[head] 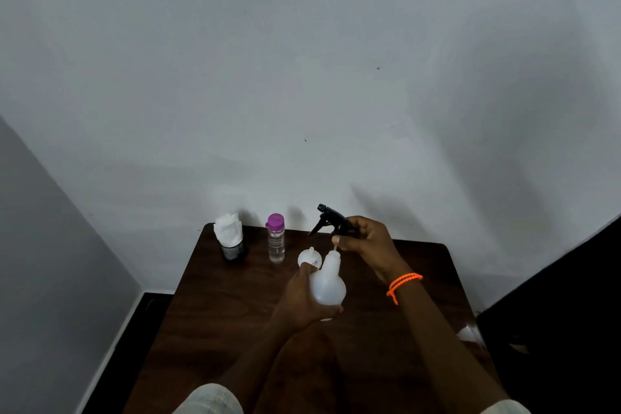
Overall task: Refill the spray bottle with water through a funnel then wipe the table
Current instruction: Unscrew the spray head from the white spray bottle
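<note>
At ten o'clock on the dark wooden table [208, 306] stand a holder of white tissues [229, 235] and a purple-capped clear water bottle [276, 239]. The translucent white plastic spray bottle [327, 282], likely light and slippery, is gripped low by the left hand [299, 299], beside a white funnel [307, 257]. At one o'clock the black trigger head [331, 220] is clasped by the right hand [366, 242], lifted clear.

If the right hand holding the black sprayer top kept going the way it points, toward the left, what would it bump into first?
Probably the purple-capped water bottle. The right hand holds the black sprayer head with its nozzle aimed left, above the white funnel. Depth is unclear, so it might pass in front of the bottle.
</note>
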### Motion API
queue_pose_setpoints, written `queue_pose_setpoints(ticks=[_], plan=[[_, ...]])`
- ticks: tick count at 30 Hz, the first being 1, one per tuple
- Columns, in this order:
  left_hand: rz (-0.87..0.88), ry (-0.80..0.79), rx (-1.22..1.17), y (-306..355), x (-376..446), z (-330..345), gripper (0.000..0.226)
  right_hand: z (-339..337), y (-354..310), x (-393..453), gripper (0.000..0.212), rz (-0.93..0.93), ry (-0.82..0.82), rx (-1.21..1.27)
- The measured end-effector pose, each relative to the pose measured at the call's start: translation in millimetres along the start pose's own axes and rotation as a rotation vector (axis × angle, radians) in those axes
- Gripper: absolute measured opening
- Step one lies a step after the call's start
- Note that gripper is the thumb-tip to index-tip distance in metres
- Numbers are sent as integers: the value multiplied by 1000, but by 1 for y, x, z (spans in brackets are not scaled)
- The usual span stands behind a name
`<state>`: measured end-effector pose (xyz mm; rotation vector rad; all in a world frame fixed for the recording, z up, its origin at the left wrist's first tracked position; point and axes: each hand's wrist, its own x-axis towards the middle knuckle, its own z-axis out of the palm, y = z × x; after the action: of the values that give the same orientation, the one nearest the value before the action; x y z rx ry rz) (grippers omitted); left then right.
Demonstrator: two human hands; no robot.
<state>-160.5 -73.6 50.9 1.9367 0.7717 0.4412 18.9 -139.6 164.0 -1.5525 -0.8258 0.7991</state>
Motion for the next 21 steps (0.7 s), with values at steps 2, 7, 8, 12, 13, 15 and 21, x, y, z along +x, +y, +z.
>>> queue_pose_setpoints(ticks=[2, 7, 8, 12, 13, 15, 21], plan=[[-1, -2, 0, -1, -1, -1, 92, -1, -7, 1, 27, -13, 11, 34], [-5, -6, 19, -2, -4, -4, 91, -4, -22, 3, 26, -27, 60, 82], [-6, -8, 24, -3, -4, -5, 91, -5, -24, 4, 25, -30, 71, 90], [-13, -26, 26, -3, -9, -11, 88, -11, -30, 6, 25, -34, 151, 142], [-9, -27, 24, -3, -10, -12, 86, -13, -32, 6, 25, -32, 173, 150], [-4, -38, 20, -7, -13, -14, 83, -17, -34, 7, 25, -21, 217, 155], [-6, -52, 32, -17, -18, -17, 85, -34, -32, 15, 34, 80, 358, 203]])
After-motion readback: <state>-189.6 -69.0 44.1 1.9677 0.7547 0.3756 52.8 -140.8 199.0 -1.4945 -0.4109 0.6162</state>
